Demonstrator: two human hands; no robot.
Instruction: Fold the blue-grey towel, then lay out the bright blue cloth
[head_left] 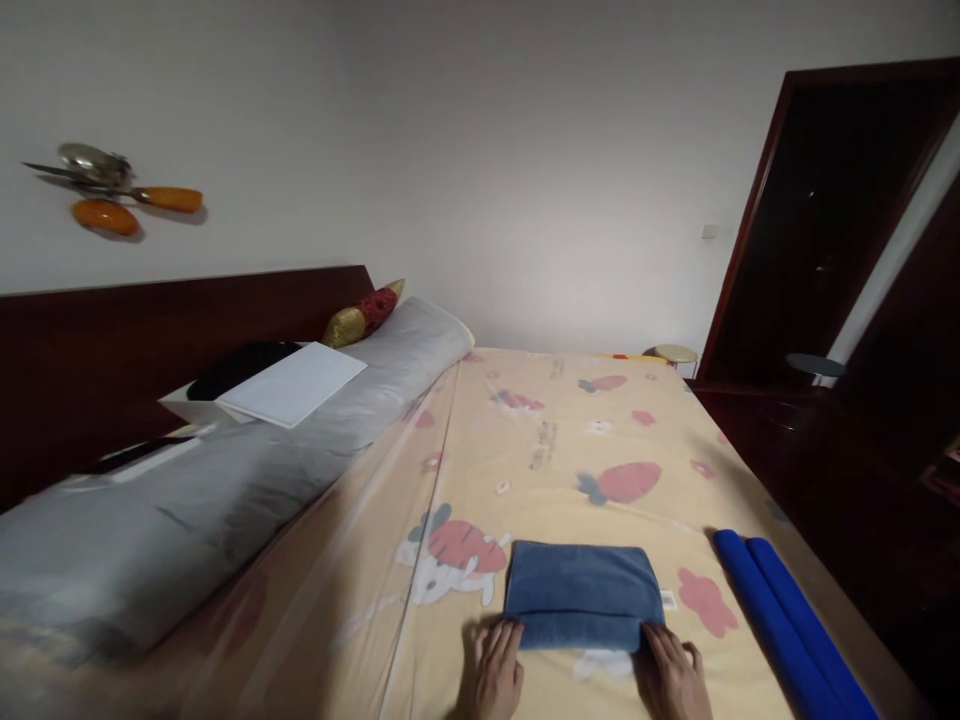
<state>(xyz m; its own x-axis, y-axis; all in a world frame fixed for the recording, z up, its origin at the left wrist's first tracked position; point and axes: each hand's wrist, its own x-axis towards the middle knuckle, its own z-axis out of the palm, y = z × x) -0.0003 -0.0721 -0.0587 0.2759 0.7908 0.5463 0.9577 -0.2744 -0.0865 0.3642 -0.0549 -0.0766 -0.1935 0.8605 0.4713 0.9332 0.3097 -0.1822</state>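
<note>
The fingers of the left hand (498, 668) lay together, those of the right hand (678, 676) slightly spread, at the near corners of the blue cloth (583, 580) stretching between and beyond them; any pinch could not be told. Even folding seemed to need both corners kept level.

Qty: nr, 2 hands (497, 668), 1 folded cloth (581, 580); nr right, 2 blue rolls (793, 622); far right, 2 stools (675, 354), 1 wall sw. (709, 232); left, 1 headboard (187, 310), 1 red-gold cushion (373, 312), 1 wall ornament (169, 200).
</note>
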